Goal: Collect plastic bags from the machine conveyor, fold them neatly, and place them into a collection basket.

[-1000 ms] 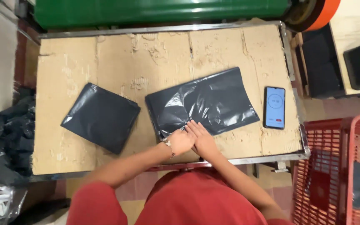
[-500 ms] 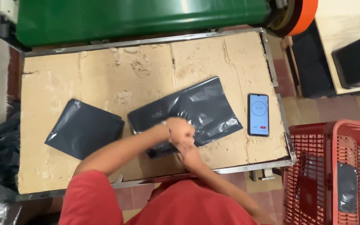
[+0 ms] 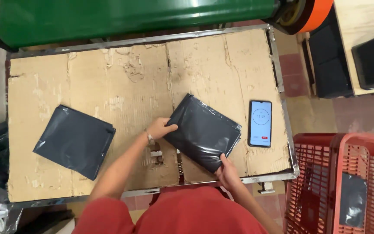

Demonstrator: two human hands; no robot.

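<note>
- The folded dark grey plastic mailer bag [image 3: 204,132] lies mid-tabletop [image 3: 109,73].
- Left hand [image 3: 160,128] pinches its left corner; right hand [image 3: 228,171] grips its near edge.
- It looks light, soft and slippery, best held at its edges.

The red basket [image 3: 347,182] runs off the right and bottom edges, and the phone [image 3: 260,123] screen is too small to read.
</note>
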